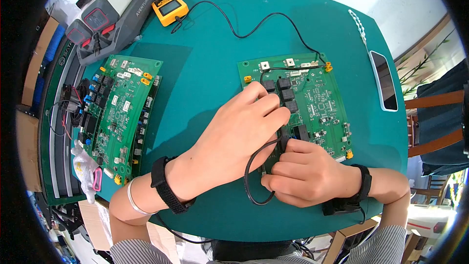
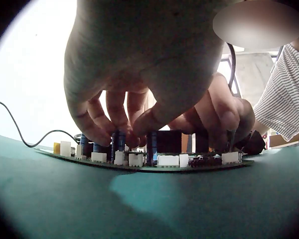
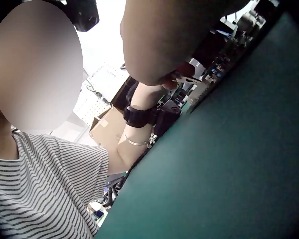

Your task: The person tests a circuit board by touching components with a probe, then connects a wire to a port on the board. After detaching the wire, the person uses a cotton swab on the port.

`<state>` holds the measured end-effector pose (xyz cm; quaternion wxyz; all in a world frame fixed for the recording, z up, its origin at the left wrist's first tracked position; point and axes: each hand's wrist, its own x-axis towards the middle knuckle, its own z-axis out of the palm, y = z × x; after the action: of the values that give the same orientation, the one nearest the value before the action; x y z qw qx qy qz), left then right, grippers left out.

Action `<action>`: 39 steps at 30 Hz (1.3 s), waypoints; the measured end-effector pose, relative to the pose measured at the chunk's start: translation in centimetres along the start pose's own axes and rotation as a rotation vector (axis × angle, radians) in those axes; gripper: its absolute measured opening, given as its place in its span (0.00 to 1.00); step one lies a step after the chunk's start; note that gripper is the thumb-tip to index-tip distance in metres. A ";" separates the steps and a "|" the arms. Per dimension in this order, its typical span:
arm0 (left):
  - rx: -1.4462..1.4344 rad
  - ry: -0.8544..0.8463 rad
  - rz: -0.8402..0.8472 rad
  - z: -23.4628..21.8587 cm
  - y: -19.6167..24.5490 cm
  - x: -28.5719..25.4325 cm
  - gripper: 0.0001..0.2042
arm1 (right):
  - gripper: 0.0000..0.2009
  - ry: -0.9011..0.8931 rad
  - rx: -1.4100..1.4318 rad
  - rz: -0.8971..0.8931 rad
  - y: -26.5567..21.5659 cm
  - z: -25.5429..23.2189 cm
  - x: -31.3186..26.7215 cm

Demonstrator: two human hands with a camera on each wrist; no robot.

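Observation:
A green circuit board (image 1: 320, 95) lies on the table, with black relays (image 1: 285, 84) and yellow connectors on it. My left hand (image 1: 239, 127) arches over its left part, fingertips down among the components; in the left wrist view they reach blue cylindrical parts (image 2: 121, 140). I cannot tell whether these fingers pinch anything. My right hand (image 1: 312, 173), fingers curled, pinches the end of a thin black cable (image 1: 248, 166) low on the board. A small metal tip (image 1: 264, 169) shows by its fingers. The cable loops between both hands; parts of the board are hidden under them.
A yellow handheld meter (image 1: 170, 8) stands at the back left, its black lead running to the board. Several stacked green boards (image 1: 124, 112) sit at left, beside a grey device (image 1: 117, 29). A phone (image 1: 384, 80) lies at the right edge.

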<state>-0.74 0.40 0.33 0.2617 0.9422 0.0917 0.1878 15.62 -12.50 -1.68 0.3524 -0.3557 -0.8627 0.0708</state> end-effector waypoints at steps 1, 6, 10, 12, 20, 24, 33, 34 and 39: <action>-0.002 0.001 0.000 0.0 0.0 0.0 0.21 | 0.06 -0.003 -0.004 -0.004 0.0 0.0 0.0; 0.003 0.001 0.011 0.0 0.0 0.0 0.21 | 0.06 -0.003 -0.004 -0.008 0.1 0.0 0.0; 0.005 -0.009 0.005 0.0 0.1 0.0 0.22 | 0.07 0.001 -0.006 -0.011 0.1 0.1 0.0; 0.007 -0.009 0.006 0.0 0.1 0.0 0.22 | 0.07 0.000 -0.007 -0.011 0.1 0.0 0.0; 0.015 -0.016 0.010 0.0 0.0 0.0 0.21 | 0.11 -0.039 -0.030 0.000 -0.1 0.0 -0.4; 0.010 -0.018 0.003 0.0 0.0 0.0 0.21 | 0.11 -0.043 -0.040 -0.006 0.0 0.0 -0.3; -0.014 0.004 0.035 0.1 -0.3 -0.1 0.21 | 0.10 -0.064 -0.076 0.003 -0.3 0.1 -0.3; -0.019 0.005 0.039 0.1 -0.3 -0.1 0.21 | 0.10 -0.078 -0.092 0.006 -0.3 0.1 -0.3; -0.023 0.011 0.040 0.3 -0.4 -0.2 0.20 | 0.10 -0.073 -0.099 0.005 -0.3 0.3 -0.3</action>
<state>-0.86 0.54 -0.13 0.2684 0.9397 0.0722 0.1993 15.41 -12.91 -1.94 0.3025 -0.3721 -0.8765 0.0417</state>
